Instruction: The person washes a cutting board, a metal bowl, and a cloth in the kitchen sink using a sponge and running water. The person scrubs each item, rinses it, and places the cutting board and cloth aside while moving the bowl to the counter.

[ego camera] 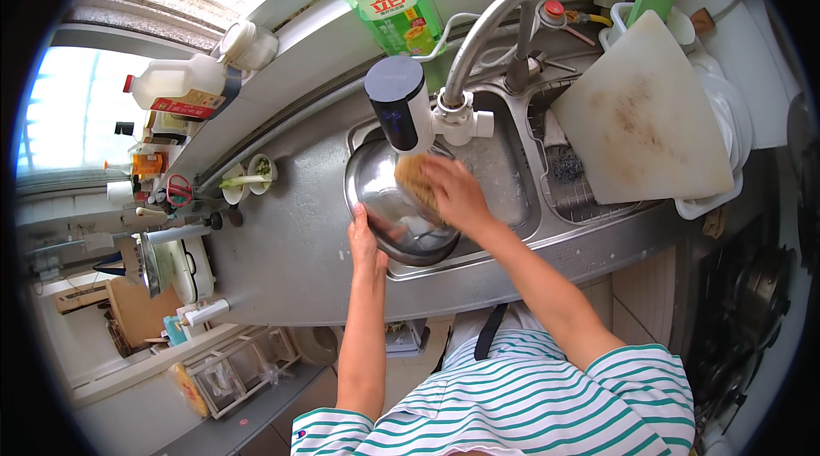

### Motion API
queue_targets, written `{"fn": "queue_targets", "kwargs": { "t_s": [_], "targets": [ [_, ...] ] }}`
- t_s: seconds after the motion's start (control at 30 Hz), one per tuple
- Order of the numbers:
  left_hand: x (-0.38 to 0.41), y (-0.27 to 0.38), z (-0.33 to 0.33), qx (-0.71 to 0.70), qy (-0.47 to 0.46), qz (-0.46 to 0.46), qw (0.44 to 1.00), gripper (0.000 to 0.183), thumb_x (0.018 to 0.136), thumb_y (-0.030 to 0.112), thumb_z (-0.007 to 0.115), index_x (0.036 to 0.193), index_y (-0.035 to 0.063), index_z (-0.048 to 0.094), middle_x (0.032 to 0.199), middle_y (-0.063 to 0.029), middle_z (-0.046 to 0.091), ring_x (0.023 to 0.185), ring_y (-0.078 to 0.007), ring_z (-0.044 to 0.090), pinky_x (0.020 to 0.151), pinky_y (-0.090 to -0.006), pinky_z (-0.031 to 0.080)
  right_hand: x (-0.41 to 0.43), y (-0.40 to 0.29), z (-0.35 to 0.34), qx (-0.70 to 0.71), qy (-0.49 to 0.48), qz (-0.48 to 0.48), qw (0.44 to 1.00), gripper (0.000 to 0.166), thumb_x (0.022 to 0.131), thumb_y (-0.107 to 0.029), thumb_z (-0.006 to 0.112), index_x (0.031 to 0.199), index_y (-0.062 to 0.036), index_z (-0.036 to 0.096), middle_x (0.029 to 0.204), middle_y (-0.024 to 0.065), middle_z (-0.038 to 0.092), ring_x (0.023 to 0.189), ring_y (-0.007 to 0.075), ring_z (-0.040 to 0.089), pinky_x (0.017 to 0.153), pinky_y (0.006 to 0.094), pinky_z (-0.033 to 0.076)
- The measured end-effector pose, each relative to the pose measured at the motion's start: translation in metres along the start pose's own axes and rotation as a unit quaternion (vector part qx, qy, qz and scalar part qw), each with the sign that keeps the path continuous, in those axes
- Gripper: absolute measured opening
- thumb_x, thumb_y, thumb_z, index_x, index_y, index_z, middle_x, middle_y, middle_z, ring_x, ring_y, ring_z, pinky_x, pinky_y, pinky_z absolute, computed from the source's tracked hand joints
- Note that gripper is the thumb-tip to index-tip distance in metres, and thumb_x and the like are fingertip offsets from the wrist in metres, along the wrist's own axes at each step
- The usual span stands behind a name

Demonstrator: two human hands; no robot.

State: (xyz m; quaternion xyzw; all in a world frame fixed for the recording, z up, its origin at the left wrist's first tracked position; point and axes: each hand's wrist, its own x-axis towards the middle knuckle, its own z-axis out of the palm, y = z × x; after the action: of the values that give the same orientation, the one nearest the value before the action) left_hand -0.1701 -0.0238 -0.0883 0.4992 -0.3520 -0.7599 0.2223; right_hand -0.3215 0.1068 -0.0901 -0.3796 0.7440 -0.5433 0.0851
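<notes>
Over the left part of the steel sink [506, 200], my left hand [366, 238] grips the near left rim of a shiny metal bowl [378, 184], which is tilted. My right hand [456, 193] is closed on a tan scrubbing pad [413, 177] and presses it against the bowl's inside; the hand is slightly blurred. Just above the bowl is a white faucet-mounted device with a dark display [398, 104], joined to the curved metal faucet [461, 65]. Whether water is running cannot be told.
A stained cutting board [647, 116] leans at the right, beside a wire basket [576, 200] holding a steel wool scrubber [567, 166]. Behind the sink stands a green dish soap bottle [394, 8]. Two small bowls [261, 175] with chopped greens and a stalk sit on the counter at left.
</notes>
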Motion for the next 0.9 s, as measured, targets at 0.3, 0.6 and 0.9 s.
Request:
{"fn": "queue_targets", "kwargs": {
  "t_s": [0.3, 0.6, 0.9],
  "targets": [
    [-0.013, 0.002, 0.012, 0.039, -0.004, 0.002, 0.999, 0.034, 0.091, 0.039, 0.046, 0.077, 0.0078, 0.049, 0.066, -0.0016, 0.044, 0.056, -0.0145, 0.048, 0.054, -0.0395, 0.054, 0.006, 0.061, -0.010, -0.063, -0.001, 0.116, 0.991, 0.033, 0.075, 0.002, 0.050, 0.106, -0.0053, 0.057, 0.111, 0.0094, 0.053, 0.100, 0.0311, 0.050, 0.085, 0.0364, 0.042],
    [-0.022, 0.026, 0.023, 0.151, -0.065, 0.032, 0.986, 0.033, 0.086, 0.036, 0.057, 0.090, 0.0030, 0.058, 0.077, -0.0054, 0.060, 0.066, -0.0123, 0.057, 0.052, -0.0286, 0.050, -0.038, 0.024, -0.049, 0.077, -0.151, 0.038, 0.985, 0.032, 0.076, -0.006, 0.055, 0.108, -0.0043, 0.055, 0.108, 0.0103, 0.055, 0.094, 0.0262, 0.055, 0.080, 0.0325, 0.044],
    [-0.028, -0.023, 0.069, 0.638, -0.277, 0.272, 0.665, 0.029, 0.071, 0.026, 0.070, 0.086, 0.0046, 0.059, 0.063, -0.0173, 0.058, 0.062, -0.0312, 0.059, 0.058, -0.0409, 0.044, -0.019, 0.063, -0.087, 0.256, -0.089, 0.444, 0.854, 0.052, 0.087, -0.047, 0.049, 0.110, -0.0013, 0.053, 0.097, 0.0046, 0.057, 0.091, 0.0130, 0.053, 0.079, 0.0275, 0.042]
  ]
}}
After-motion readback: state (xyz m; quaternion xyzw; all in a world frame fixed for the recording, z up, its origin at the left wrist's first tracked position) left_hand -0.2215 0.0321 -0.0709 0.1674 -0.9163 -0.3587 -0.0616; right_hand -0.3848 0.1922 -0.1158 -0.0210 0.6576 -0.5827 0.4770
